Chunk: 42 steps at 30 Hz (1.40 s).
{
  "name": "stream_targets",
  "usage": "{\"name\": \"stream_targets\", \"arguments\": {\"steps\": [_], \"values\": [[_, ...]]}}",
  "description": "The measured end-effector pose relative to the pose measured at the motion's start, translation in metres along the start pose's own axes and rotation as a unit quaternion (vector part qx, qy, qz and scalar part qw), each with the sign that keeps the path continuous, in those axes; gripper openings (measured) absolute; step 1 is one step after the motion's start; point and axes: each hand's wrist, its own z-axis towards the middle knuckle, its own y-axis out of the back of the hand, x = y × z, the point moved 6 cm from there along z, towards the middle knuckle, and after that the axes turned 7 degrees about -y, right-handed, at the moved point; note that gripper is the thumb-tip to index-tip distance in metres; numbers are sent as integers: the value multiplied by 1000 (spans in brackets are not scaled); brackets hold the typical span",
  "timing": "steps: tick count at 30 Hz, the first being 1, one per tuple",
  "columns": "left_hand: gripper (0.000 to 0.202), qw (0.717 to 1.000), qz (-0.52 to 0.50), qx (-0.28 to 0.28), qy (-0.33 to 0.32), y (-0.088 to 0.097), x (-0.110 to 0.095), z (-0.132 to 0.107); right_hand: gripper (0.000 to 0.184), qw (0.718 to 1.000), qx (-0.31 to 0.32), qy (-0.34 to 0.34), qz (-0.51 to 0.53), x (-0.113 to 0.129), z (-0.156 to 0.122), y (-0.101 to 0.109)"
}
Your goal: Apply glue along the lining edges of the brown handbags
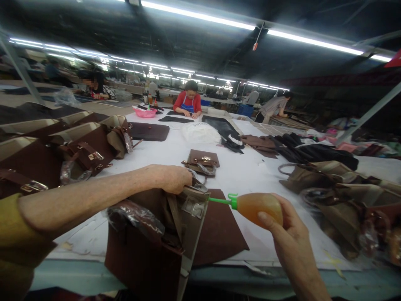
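Note:
My right hand (290, 228) is closed around a squeeze bottle (255, 207) of amber liquid, held on its side. The bottle's thin green nozzle points left, its tip at the edge of a brown handbag (144, 255). My left hand (172, 179) grips the top edge of that bag, its fingers partly hidden behind the rim. Clear plastic wraps the bag's handle, and the bag stands at the table's front edge. Beside it, under the nozzle, lies a flat brown panel (219, 234). Beyond my left hand a small brown bag (203, 161) rests on the table.
Several brown bags (84, 146) stand along the left, and more bags (338, 200) sit at the right. Dark fabric pieces (300, 146), a white plastic bag (202, 133) and a pink basin (145, 112) are farther back. A person in red (188, 102) works across the white-covered table (260, 171).

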Motion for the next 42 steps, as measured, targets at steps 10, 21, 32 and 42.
{"name": "stream_targets", "arguments": {"steps": [10,21,32,42], "values": [[26,999,9,-38,-1,-11,10,0,42,1000,0,-13,-20,-8,0,-2],[27,998,33,-51,21,-15,9,-3,43,1000,16,-7,-17,-11,-9,-7],[26,998,33,-55,24,-20,14,-4,45,995,78,-6,-67,-25,-29,-11],[23,997,30,-65,5,-16,7,-7,49,992,93,-77,-30,-53,-49,-14]]}}
